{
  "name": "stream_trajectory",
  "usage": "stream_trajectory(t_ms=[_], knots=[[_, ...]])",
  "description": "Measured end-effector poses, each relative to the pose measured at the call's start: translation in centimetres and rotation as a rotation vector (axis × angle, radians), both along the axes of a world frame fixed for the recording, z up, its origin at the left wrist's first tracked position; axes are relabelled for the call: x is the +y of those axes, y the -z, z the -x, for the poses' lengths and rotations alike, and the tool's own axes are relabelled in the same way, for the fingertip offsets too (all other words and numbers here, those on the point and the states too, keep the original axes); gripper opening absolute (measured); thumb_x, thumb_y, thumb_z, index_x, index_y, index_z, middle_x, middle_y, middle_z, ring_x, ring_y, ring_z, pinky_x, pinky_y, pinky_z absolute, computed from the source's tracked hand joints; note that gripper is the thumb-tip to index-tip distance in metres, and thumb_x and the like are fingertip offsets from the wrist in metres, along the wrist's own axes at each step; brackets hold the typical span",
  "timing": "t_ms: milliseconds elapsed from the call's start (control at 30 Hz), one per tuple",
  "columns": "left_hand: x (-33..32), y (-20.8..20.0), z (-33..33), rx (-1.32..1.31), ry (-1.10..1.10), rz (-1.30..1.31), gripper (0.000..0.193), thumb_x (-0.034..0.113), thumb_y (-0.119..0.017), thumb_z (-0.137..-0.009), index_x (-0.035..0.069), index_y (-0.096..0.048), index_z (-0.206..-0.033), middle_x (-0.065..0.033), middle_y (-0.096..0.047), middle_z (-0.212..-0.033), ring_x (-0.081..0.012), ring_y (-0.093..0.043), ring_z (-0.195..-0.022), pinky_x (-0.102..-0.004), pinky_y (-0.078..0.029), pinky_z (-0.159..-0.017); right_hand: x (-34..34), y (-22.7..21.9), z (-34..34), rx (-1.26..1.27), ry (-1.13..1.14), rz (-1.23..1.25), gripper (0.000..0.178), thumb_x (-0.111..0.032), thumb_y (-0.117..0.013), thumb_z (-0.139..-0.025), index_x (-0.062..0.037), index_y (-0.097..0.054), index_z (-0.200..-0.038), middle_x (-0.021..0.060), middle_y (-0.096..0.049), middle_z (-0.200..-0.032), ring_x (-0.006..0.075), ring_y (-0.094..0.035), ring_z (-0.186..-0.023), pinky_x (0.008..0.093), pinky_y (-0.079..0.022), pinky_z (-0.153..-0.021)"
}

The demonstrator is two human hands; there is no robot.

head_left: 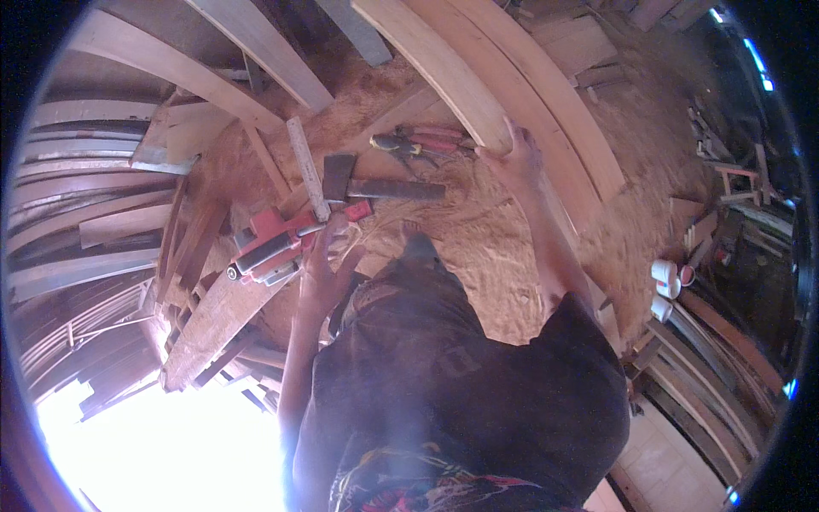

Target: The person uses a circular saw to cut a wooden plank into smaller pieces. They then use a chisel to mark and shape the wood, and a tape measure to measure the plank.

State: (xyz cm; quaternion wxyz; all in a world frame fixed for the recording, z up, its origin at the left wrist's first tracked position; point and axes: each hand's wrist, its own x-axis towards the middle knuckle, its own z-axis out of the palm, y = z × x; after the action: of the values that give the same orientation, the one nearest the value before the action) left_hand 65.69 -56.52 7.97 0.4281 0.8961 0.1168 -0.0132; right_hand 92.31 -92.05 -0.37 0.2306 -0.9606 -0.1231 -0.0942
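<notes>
My right hand (519, 164) is closed round the near end of a long pale wooden plank (448, 72), which runs away toward the far edge. My left hand (322, 264) has its fingers stretched and apart. It hovers at the red power tool (277, 243), and whether the fingertips touch it I cannot tell. Just beyond that hand lies a tool with a dark flat metal head (339, 177) and a dark handle (399, 189). Farther off are a yellow-and-black handled tool (397, 145) and some red-handled tools (435, 138). A narrow pale strip (307, 166) points toward the left hand.
Wide boards (546, 94) lie alongside the plank on the right. Stacked boards (94, 205) fill the left side. Sawdust (486, 256) covers the floor by my bare foot (415, 230). White containers (665, 277) and more timber (708, 341) stand at the right.
</notes>
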Motion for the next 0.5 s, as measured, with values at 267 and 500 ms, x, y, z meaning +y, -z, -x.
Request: stream_trajectory(t_ms=[267, 500], knots=[[-3.0, 0.7, -5.0, 0.063, 0.083, 0.178, 0.063, 0.029, -0.079, -0.099, 0.009, -0.056, -0.154, -0.0186, -0.066, -0.146, -0.0359, -0.066, -0.132, -0.0467, -0.055, -0.106, 1.0, 1.9, 1.1, 0.107, -0.054, 0.034, 0.103, -0.051, -0.095, -0.074, -0.0176, -0.052, -0.161, 0.0258, -0.065, -0.140, 0.0452, -0.062, -0.131, 0.0534, -0.051, -0.111], [-9.0, 6.4, -19.2, -0.072, 0.506, -0.285, 0.087, 0.040, -0.080, -0.094, 0.013, -0.040, -0.166, -0.0179, -0.037, -0.172, -0.0417, -0.037, -0.158, -0.0565, -0.039, -0.125, 1.2, 1.4, 1.5, 0.127, -0.017, 0.021, 0.092, -0.047, -0.093, -0.078, -0.0164, -0.057, -0.157, 0.0250, -0.062, -0.142, 0.0459, -0.058, -0.134, 0.0582, -0.050, -0.109]])
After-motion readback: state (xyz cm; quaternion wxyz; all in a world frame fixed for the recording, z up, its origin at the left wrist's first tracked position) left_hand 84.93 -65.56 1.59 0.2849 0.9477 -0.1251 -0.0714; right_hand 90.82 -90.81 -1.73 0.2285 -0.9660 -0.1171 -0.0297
